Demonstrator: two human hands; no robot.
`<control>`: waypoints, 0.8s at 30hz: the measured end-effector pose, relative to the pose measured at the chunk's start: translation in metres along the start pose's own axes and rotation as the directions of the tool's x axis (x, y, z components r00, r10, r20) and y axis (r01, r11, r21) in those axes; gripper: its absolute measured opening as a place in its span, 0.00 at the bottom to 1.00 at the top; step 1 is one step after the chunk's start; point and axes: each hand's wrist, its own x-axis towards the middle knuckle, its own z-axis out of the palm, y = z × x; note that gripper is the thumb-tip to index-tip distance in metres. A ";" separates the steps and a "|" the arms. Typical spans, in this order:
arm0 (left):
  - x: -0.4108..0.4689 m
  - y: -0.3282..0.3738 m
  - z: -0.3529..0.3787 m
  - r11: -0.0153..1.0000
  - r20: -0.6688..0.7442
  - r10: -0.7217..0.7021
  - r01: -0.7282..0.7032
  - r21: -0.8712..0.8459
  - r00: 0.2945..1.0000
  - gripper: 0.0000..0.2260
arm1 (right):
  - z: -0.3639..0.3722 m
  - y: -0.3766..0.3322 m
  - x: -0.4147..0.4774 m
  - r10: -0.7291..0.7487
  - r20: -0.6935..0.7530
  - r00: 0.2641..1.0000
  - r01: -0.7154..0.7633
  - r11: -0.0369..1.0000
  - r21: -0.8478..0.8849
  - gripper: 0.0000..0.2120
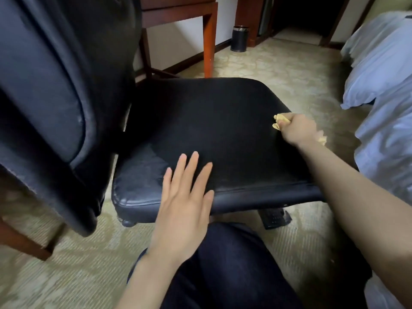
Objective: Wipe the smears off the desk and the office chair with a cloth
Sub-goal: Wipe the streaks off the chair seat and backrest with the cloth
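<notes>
both hands are on the office chair's seat [211, 130]: the left hand [185, 197] lies flat near the front edge with its fingers straight and spread, steadying the seat, while the right hand [298, 130] is balled round a crumpled yellow cloth [279, 121] at the seat's right edge, a tail of cloth poking out behind the wrist. the seat is black and worn, with a greyish scuffed patch [142, 172] at its near left corner; i can't tell from here whether that is smear or cracked leather. the backrest [51, 108] leans close on the left, and the wooden desk [196, 18] stands beyond it, out of reach for now. to do this pass well, i'd say keep the flat hand pressing so the chair can't swivel or roll, open the cloth out a little for more contact, and draw overlapping strokes across toward that dull corner.
</notes>
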 end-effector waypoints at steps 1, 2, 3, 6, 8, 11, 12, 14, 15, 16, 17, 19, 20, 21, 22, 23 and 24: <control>-0.003 -0.011 -0.007 0.997 -0.032 -0.017 0.020 0.072 0.999 0.23 | 0.004 -0.012 -0.001 -0.039 0.005 0.999 0.039 0.999 -0.025 0.17; -0.005 -0.020 -0.013 0.988 -0.056 -0.025 0.033 0.153 0.998 0.23 | 0.009 -0.025 -0.004 -0.090 0.009 0.996 0.091 0.995 -0.045 0.17; -0.008 -0.029 -0.017 0.968 -0.076 -0.022 0.041 0.247 0.997 0.23 | 0.015 -0.040 -0.010 -0.153 0.015 0.988 0.154 0.986 -0.067 0.17; -0.014 -0.043 -0.023 0.913 -0.114 -0.046 0.088 0.399 0.992 0.25 | 0.036 -0.091 -0.037 -0.352 0.071 0.933 0.358 0.927 -0.112 0.16; -0.017 -0.042 -0.022 0.915 -0.128 -0.060 0.106 0.389 0.990 0.26 | 0.050 -0.124 -0.058 -0.469 0.122 0.875 0.479 0.874 -0.079 0.16; -0.019 -0.035 -0.016 0.907 -0.162 -0.051 0.114 0.406 0.986 0.27 | 0.062 -0.161 -0.088 -0.593 0.159 0.789 0.603 0.797 -0.022 0.16; -0.019 -0.034 -0.014 0.908 -0.174 -0.056 0.123 0.402 0.983 0.28 | 0.065 -0.169 -0.097 -0.634 0.172 0.754 0.642 0.767 0.012 0.17; -0.020 -0.034 -0.014 0.914 -0.197 -0.064 0.137 0.383 0.978 0.28 | 0.067 -0.179 -0.113 -0.726 0.214 0.653 0.722 0.682 0.114 0.16; -0.020 -0.035 -0.015 0.918 -0.207 -0.068 0.142 0.370 0.976 0.29 | 0.066 -0.181 -0.121 -0.764 0.240 0.598 0.752 0.639 0.162 0.17; -0.019 -0.036 -0.015 0.923 -0.218 -0.069 0.145 0.357 0.974 0.29 | 0.065 -0.180 -0.129 -0.802 0.258 0.539 0.784 0.589 0.193 0.17; -0.019 -0.037 -0.016 0.928 -0.226 -0.067 0.144 0.343 0.972 0.30 | 0.064 -0.178 -0.137 -0.845 0.253 0.470 0.829 0.522 0.203 0.16; -0.020 -0.040 -0.016 0.937 -0.242 -0.052 0.131 0.323 0.969 0.30 | 0.063 -0.166 -0.151 -0.914 0.228 0.337 0.914 0.375 0.154 0.14; -0.021 -0.042 -0.017 0.941 -0.247 -0.039 0.119 0.315 0.968 0.30 | 0.060 -0.157 -0.156 -0.927 0.231 0.294 0.935 0.329 0.132 0.13; -0.021 -0.044 -0.017 0.945 -0.251 -0.028 0.108 0.308 0.968 0.31 | 0.057 -0.146 -0.159 -0.937 0.233 0.262 0.946 0.296 0.128 0.13; -0.021 -0.046 -0.017 0.950 -0.252 -0.019 0.097 0.298 0.967 0.32 | 0.053 -0.134 -0.162 -0.945 0.227 0.234 0.952 0.270 0.142 0.12; -0.021 -0.048 -0.018 0.954 -0.252 -0.013 0.088 0.287 0.968 0.33 | 0.047 -0.121 -0.164 -0.952 0.222 0.211 0.952 0.251 0.175 0.12; -0.021 -0.049 -0.019 0.956 -0.252 -0.008 0.081 0.281 0.968 0.33 | 0.040 -0.107 -0.165 -0.955 0.222 0.195 0.946 0.243 0.213 0.13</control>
